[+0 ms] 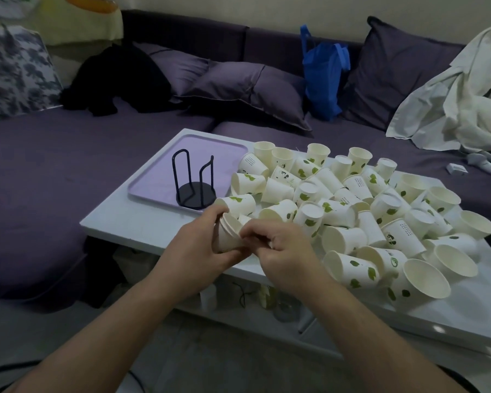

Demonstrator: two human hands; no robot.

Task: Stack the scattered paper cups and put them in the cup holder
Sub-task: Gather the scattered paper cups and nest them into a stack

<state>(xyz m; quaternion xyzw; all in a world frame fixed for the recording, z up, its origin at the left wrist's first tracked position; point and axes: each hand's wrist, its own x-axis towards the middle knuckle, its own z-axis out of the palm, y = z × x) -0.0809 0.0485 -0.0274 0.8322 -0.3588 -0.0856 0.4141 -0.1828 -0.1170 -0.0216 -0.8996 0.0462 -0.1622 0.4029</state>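
Observation:
A big heap of white paper cups (352,205) with green leaf prints lies scattered over the white table (131,222). My left hand (193,251) grips a short stack of nested cups (228,231), tilted with the rims pointing up and right, above the table's front edge. My right hand (281,251) pinches the stack's rim from the right; whether it holds a separate cup is hidden by the fingers. The black wire cup holder (194,182) stands with nothing in it on a lilac tray (153,177), just behind my left hand.
A purple sofa (40,165) with cushions runs behind and left of the table. On it sit a blue bag (323,72), black clothing (116,80) and a white cloth (459,97). A lower shelf under the table holds small items.

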